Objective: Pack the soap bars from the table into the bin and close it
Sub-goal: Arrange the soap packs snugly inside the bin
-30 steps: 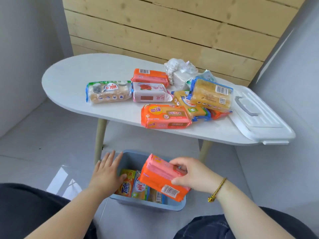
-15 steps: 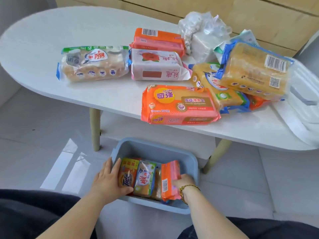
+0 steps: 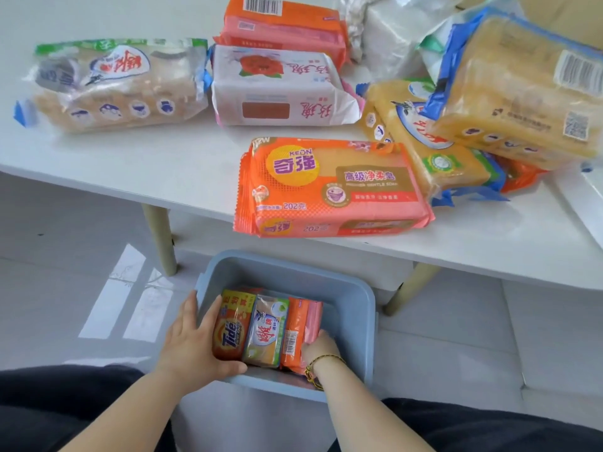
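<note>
The blue bin [image 3: 355,308] is steadied on the floor by the left hand [image 3: 192,350], spread flat over its near-left rim. The right hand [image 3: 318,349] is clamped on an orange soap pack [image 3: 295,331] set upright inside. Several packs are left on the table [image 3: 146,164]; upright packing risks a lid that cannot be shut.

The right hand [image 3: 318,349] is gripping an orange soap pack [image 3: 298,331] standing inside the blue bin [image 3: 354,298], while the left hand [image 3: 192,345] is resting on the bin's left rim.
</note>
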Available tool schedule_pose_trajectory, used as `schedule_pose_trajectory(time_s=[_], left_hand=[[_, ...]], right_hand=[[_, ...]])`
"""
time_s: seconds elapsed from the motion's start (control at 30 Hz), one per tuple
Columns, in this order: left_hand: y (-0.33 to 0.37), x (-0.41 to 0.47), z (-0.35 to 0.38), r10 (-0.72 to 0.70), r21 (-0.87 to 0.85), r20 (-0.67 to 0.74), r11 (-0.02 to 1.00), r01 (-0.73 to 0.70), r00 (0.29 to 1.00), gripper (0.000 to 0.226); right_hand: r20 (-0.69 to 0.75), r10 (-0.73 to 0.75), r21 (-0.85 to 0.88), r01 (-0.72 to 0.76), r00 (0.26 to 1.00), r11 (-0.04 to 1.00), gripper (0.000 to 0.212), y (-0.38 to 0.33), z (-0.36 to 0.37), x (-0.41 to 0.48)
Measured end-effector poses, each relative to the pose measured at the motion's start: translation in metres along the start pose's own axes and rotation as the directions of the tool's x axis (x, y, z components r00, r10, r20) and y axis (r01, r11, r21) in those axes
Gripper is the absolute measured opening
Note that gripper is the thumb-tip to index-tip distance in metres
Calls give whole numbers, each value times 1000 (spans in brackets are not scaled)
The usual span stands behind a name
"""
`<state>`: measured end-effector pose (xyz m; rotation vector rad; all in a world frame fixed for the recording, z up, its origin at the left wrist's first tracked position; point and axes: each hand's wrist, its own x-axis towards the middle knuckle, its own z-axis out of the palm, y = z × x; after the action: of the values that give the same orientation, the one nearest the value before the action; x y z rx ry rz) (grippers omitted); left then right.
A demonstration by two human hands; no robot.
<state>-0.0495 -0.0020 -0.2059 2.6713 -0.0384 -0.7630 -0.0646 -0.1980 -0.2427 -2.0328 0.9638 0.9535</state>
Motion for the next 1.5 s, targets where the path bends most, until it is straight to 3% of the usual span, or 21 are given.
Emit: schedule_pose_trajectory(time_s=[0.1,0.23,0.3,0.37,0.43,0.53,0.67,0.83,1.03,1.37,1.5], left_hand=[[0,0,0,-2,7,8,1000,2,1000,123],[0,0,-1,-2,16,14,1000,2,1000,123],[0,1,-1,-5,17,16,1000,5,1000,122],[0,1,0,-7,26,13,1000,6,1000,121],[1,1,1,-8,40,10,999,8,1000,120],[1,1,1,-10,47,10,999,10,1000,120],[-1,2,3,-14,63,9,998,14,1000,121],[-2,4,5,-27,79,11,997,26,1000,121],[0,5,3,-33,128,-2,991,33,999,121],[-1,6,3,-26,118,-8,993,27,1000,122],[-1,5,0,-18,85,29,996,16,999,122]], right_hand=[[44,45,-121,-40,998,992,42,-1,1,2],[131,34,-56,-27,991,998,46,2,3,3],[68,43,34,-45,997,998,56,4,5,3],[-87,-3,84,10,996,996,73,4,5,1],[-159,-187,-85,175,969,981,79,1,6,-3],[-30,-388,-333,357,921,873,79,-3,12,-2],[70,-463,-546,422,884,724,92,-7,8,11],[156,-443,-528,453,883,718,102,-16,0,25],[124,-467,-518,459,875,722,84,-14,10,20],[192,-424,-537,457,885,709,88,-10,2,16],[42,-558,-532,491,829,690,63,-1,-12,-1]])
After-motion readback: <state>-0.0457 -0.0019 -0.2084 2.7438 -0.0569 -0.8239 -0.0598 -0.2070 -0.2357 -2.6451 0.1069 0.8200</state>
